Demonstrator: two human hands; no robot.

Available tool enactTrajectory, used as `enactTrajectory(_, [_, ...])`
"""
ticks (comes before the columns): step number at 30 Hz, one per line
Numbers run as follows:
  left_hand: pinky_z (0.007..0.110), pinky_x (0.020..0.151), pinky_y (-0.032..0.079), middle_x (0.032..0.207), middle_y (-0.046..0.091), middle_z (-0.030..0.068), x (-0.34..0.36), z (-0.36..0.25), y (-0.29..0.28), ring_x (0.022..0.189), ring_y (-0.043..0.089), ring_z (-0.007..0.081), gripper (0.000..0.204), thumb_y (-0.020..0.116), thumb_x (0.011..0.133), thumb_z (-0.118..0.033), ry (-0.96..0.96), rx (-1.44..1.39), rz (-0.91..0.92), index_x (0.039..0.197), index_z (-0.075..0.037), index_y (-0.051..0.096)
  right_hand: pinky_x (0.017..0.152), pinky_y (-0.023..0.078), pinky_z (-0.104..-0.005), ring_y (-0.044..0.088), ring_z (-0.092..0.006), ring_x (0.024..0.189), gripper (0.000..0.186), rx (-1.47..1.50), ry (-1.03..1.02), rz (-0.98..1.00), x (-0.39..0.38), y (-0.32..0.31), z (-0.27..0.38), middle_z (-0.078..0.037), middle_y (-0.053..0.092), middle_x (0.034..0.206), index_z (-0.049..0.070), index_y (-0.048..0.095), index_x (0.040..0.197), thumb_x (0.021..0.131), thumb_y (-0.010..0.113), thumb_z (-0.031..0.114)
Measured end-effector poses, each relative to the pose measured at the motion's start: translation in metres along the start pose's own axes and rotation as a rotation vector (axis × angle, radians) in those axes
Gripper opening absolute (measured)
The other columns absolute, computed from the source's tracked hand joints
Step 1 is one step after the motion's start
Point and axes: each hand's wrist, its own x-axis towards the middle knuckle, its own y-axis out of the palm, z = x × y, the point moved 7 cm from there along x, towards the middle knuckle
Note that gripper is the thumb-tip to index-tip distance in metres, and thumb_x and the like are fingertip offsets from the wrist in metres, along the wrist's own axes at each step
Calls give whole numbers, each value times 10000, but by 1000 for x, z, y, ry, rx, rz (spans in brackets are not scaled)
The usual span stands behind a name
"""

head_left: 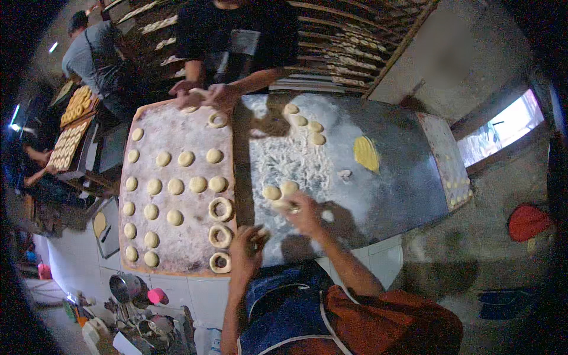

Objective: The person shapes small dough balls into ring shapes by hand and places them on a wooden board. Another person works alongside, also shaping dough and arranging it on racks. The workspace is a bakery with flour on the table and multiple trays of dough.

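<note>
At floured tabletop [408, 180] | just far-left of right hand [307, 216]: pair of round dough balls [271, 193], without long axis | nearer to right than to left hand [244, 247], beside dough rings [212, 236] | with fingers curled on both; cannot tell whether gripping anything

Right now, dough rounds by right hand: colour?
The dough rounds are pale yellow; best in head view.

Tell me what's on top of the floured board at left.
The floured board carries round dough pieces and, along its right edge, dough rings. Far edge: the co-worker's hands hide part of what's beneath them.
</note>
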Motion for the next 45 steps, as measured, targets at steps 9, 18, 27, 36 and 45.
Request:
enactTrajectory(9, [340,716,524,973,648,159,32,-19,172,860,661,283,421,674,813,-47,241,358,143,1207,-19,527,615,487,-387,631,-260,708,247,-339,19,-17,-48,-90,-151,-150,636,796,18,607,862,733,761,161])
enactTrajectory(18, [290,732,507,931,669,80,46,7,233,829,617,139,221,610,930,-154,-220,-232,118,1039,37,629,757,517,-329,624,-200,846,481,506,208,-30,-45,-109,-158,-96,612,909,44,460,1099,717,753,57])
enactTrajectory(27, [267,700,479,954,622,74,48,-7,244,861,592,138,232,560,921,-59,-337,-631,11,1144,-27,504,793,514,-361,631,-248,934,435,957,240,498,-19,-106,-145,-128,632,1017,68,475,1168,779,638,-35])
enactTrajectory(36, [341,687,443,943,444,48,49,26,248,819,509,199,326,498,912,-339,-184,-484,-34,1072,-79,382,580,467,-334,609,-209,673,251,1022,618,16,-29,-97,-175,-74,610,776,67,543,849,924,466,294])
enactTrajectory(45, [297,603,411,741,420,10,61,36,251,688,489,169,275,450,948,-392,-297,-787,-285,867,-129,458,546,423,-377,446,-215,493,506,33,5,-42,-40,-70,-175,-59,454,537,34,612,779,951,421,469])
